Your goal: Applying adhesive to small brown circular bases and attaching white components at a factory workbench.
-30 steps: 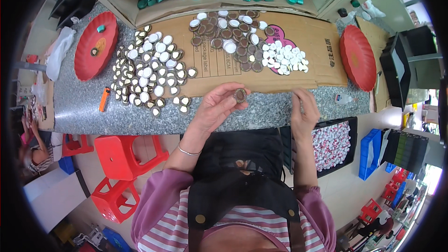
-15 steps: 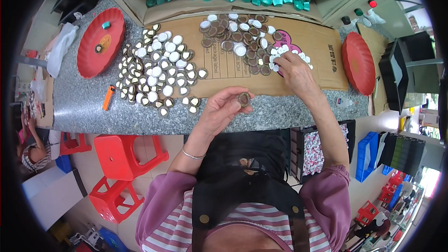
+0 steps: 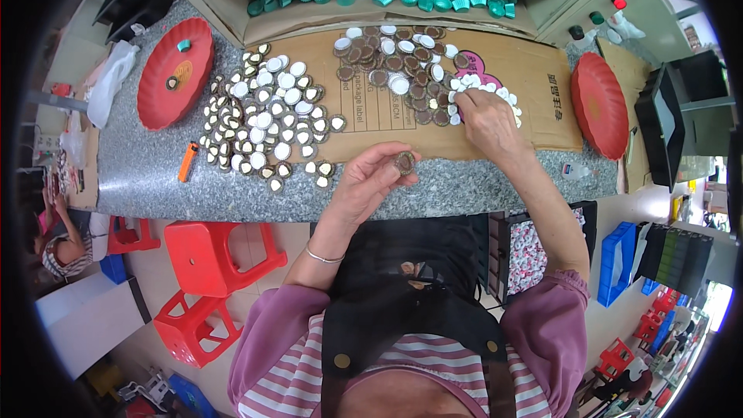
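The left hand [image 3: 364, 186] pinches a small round brown bottle cap [image 3: 404, 162] between thumb and fingertips, raised just above the near edge of the flat brown cardboard sheet [image 3: 534, 101] that covers the speckled grey stone worktop [image 3: 139, 178]. The right hand [image 3: 484, 120] lies palm down on the far right part of that cardboard, its fingers curled into a cluster of small white disc liners [image 3: 480, 85]; whether it has one pinched I cannot tell. Left of the cardboard's middle sits a spread of finished white-faced caps [image 3: 267, 128], and at its far edge a loose pile of empty brown caps [image 3: 395, 62]. To do this well, I judge the held cap should stay hollow side up and steady while the right fingers lift a single liner rather than two stuck together, then press it in flat. Compared with half a second ago, the right hand has barely shifted among the liners, and the left keeps the same cap at nearly the same place near the cardboard's front edge.
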The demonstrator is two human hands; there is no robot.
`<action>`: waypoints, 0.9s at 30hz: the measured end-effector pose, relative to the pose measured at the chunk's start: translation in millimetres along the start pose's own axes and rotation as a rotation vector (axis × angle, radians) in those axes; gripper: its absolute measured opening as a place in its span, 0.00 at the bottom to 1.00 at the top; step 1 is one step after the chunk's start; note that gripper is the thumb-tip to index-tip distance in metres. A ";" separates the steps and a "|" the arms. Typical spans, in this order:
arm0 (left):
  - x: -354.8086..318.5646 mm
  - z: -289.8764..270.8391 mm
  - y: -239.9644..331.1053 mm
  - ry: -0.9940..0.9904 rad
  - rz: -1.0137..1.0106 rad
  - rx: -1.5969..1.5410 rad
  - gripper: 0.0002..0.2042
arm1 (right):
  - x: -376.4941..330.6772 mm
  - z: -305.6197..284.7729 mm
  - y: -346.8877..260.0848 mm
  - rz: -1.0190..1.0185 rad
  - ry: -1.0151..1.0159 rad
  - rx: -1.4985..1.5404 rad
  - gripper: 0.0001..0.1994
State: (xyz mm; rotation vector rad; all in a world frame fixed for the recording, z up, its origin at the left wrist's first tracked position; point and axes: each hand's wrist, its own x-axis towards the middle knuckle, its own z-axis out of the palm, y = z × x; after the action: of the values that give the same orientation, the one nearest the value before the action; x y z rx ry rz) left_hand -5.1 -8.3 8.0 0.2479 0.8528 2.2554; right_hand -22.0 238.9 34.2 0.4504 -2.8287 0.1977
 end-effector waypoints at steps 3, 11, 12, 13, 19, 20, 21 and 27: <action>0.2 0.6 0.8 -0.028 0.004 -0.031 0.16 | -1.4 -10.4 4.0 -0.034 0.153 -0.037 0.12; 1.7 -1.0 -4.8 -0.036 0.019 -0.089 0.16 | -46.9 -20.2 -45.0 0.306 0.038 0.377 0.07; 2.6 -0.7 -5.1 -0.033 0.014 -0.087 0.16 | -48.8 -17.3 -45.9 0.287 0.056 0.334 0.07; 3.0 -0.5 -5.3 -0.035 0.003 -0.096 0.17 | -49.9 -16.3 -47.5 0.269 0.075 0.289 0.07; 2.0 -4.0 -7.8 -0.049 0.010 -0.082 0.17 | -54.2 -15.2 -66.7 0.632 0.169 1.042 0.06; 2.3 -2.8 -8.0 -0.049 0.015 -0.072 0.17 | -53.7 -14.8 -67.8 0.634 0.169 1.041 0.06; 2.1 -3.1 -8.5 -0.048 0.013 -0.071 0.17 | -51.4 -13.3 -69.6 0.548 0.187 0.832 0.06; 0.5 -3.4 -7.9 -0.038 0.005 -0.107 0.16 | -42.9 -10.4 -67.1 0.333 0.152 0.279 0.06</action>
State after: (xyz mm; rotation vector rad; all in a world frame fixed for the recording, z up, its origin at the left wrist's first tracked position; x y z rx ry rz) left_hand -2.5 -5.4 0.3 0.2435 0.7104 2.2855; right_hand 41.4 189.7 38.0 0.0111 -2.7147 0.6675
